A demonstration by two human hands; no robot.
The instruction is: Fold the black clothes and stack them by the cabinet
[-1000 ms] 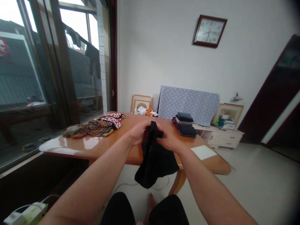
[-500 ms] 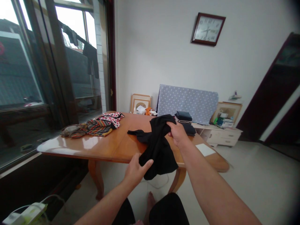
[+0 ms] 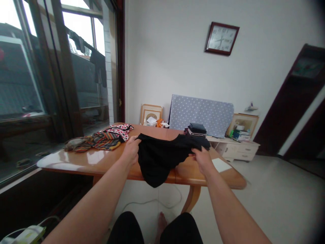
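Observation:
A black garment [image 3: 158,154] hangs stretched between my two hands over the near edge of the wooden table [image 3: 104,164]; its exact kind does not show. My left hand [image 3: 132,149] is closed on its upper left corner. My right hand [image 3: 201,157] grips the right end, with the fingers pinched on the cloth. The lower part of the garment droops in a rounded fold below the table's edge. Just beyond my right hand stands a stack of folded dark clothes [image 3: 197,130], partly hidden by the black cloth.
Striped and red-patterned clothes [image 3: 109,137] lie in a heap on the table's left side. A white sheet [image 3: 220,165] lies at the right. Behind are a white cabinet [image 3: 242,152] and a dotted blue cloth [image 3: 200,115]. A cable [image 3: 149,202] runs over the floor.
Bunched and twisted before, the black garment is now spread sideways. My left hand has moved up and left to its corner; my right hand has shifted slightly right and down.

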